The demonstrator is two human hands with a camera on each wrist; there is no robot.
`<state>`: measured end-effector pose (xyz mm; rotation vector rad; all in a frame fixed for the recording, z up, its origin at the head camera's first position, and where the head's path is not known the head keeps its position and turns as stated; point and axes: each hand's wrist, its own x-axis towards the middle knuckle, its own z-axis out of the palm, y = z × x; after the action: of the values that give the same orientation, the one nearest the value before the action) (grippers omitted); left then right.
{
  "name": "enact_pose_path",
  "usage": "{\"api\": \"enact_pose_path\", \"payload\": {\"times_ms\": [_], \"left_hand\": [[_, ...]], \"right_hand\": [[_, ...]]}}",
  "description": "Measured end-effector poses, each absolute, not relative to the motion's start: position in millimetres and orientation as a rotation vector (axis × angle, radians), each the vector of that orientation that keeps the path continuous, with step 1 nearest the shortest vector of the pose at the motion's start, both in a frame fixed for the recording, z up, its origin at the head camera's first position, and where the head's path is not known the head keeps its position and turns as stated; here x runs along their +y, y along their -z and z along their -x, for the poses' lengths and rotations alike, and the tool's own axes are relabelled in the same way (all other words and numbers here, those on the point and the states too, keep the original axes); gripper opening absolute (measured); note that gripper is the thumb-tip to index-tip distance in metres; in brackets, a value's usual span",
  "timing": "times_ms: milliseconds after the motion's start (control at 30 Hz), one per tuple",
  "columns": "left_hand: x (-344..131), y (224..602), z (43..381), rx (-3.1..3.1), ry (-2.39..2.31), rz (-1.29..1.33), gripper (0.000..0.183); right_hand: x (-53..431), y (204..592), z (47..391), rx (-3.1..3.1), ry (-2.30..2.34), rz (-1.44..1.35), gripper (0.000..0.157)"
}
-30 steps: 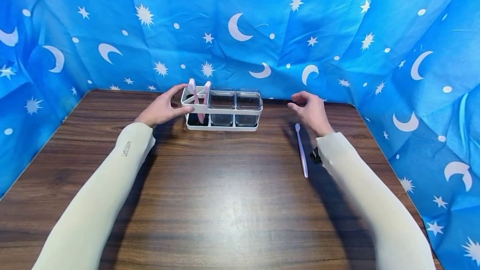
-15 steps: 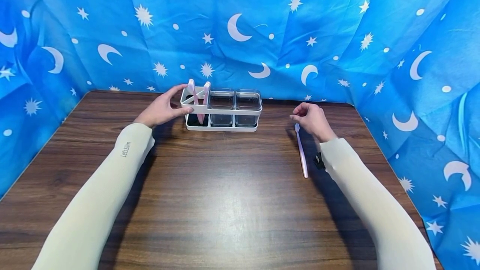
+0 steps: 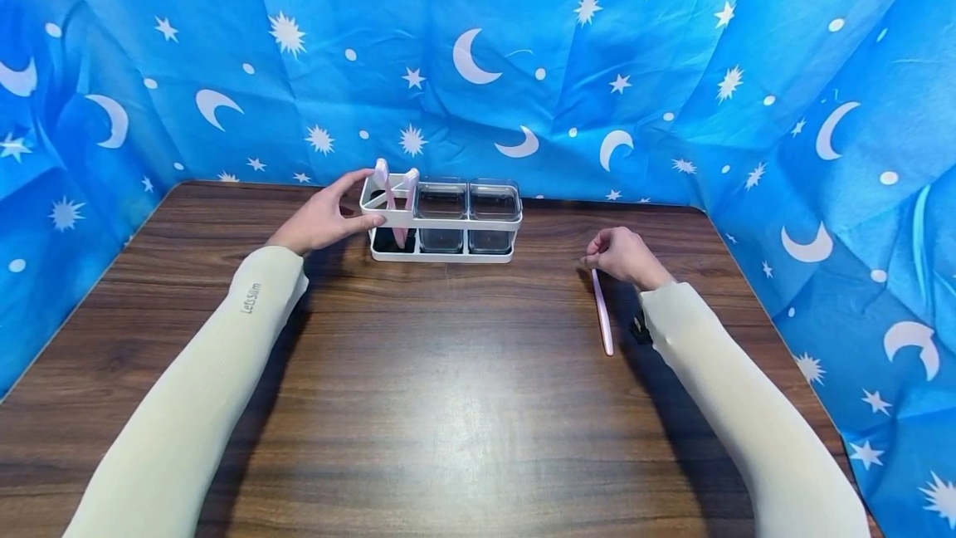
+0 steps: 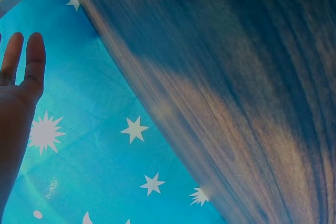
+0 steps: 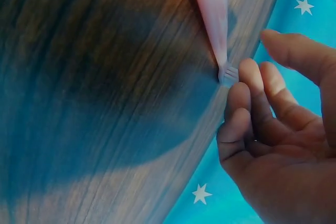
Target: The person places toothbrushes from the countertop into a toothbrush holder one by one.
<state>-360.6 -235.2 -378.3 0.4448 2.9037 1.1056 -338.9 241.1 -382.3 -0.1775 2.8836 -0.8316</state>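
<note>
A white toothbrush holder (image 3: pixel 466 258) stands at the back of the table. My left hand (image 3: pixel 317 218) holds its left end, thumb along the front rail and a finger behind. Two pink toothbrushes lean in its left section, one with its head (image 3: pixel 382 168) highest. Flat on the wood at right lies another pink toothbrush (image 3: pixel 603 318). My right hand (image 3: pixel 626 260) is over this brush's far end, covering the head in the head view. In the right wrist view, loosely bent fingertips (image 5: pixel 239 95) are right at the bristles (image 5: pixel 229 74), with the thumb (image 5: pixel 291 48) standing apart.
Two clear square cups sit in the holder, the left cup (image 3: pixel 441 202) beside the brushes. A blue curtain (image 3: pixel 478 123) with moons and stars runs along the back and sides of the dark wooden table (image 3: pixel 448 372).
My right hand has come down and toward me onto the far end of the lying toothbrush, its fingers drawing closer together. The left hand and the holder have stayed put.
</note>
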Motion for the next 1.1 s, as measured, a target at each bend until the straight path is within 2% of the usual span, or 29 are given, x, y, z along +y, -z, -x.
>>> {"api": "enact_pose_path", "payload": {"times_ms": [167,533,1100], "left_hand": [[-235.2,378.5,361.2,2.904,-1.102,-0.439,0.091],[-235.4,377.9,360.6,2.917,-1.074,-0.434,0.090],[-235.0,378.9,360.1,2.911,-1.086,-0.439,0.090]], "right_hand": [[243.6,381.6,337.6,2.878,0.815,0.129,0.009],[247.2,380.9,334.5,2.801,0.660,0.042,0.010],[250.2,381.4,334.2,2.762,0.590,-0.069,0.026]]}}
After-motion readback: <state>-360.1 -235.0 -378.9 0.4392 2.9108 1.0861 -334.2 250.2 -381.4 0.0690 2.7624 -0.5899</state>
